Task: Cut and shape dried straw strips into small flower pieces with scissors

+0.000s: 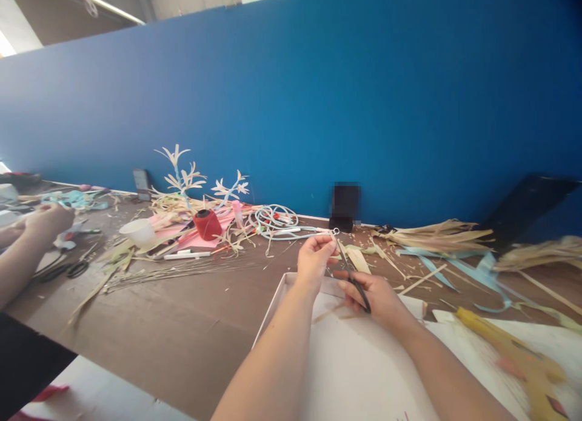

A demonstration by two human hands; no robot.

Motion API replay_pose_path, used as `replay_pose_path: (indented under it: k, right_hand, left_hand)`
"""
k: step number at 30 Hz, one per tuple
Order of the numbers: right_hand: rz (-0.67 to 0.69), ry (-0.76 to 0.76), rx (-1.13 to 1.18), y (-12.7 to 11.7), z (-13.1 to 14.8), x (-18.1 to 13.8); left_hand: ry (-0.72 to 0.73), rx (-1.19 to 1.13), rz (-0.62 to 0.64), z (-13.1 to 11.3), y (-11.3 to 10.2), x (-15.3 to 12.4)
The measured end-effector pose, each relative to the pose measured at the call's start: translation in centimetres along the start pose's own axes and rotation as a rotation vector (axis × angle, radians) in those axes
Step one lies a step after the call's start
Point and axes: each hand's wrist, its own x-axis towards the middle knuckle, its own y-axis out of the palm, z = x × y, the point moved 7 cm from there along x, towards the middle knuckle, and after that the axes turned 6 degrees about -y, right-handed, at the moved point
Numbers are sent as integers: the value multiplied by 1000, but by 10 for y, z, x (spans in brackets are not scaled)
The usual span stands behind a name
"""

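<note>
My left hand (313,260) is raised over the far edge of a white tray (277,300), its fingers pinched on the end of a thin wire (335,231) with a small loop at its tip. My right hand (375,297) sits just to the right, closed round black-handled scissors (353,278) whose blades point up toward the wire loop. Both forearms stretch across the white tray surface.
A red spool of thread (207,224), a white cup (137,231), coiled pale wire (273,218) and straw flowers (184,179) lie mid-table. Dried leaf strips and blue ribbon (436,245) spread right. Another person's hands (43,221) work at left near black scissors (75,268). A blue wall stands behind.
</note>
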Motion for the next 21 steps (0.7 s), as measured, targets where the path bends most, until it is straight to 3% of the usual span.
replay_pose_path:
  k: [21]
  right_hand:
    - [-6, 24, -8, 1, 1, -1]
  left_hand:
    - [-3, -5, 20, -1, 1, 0]
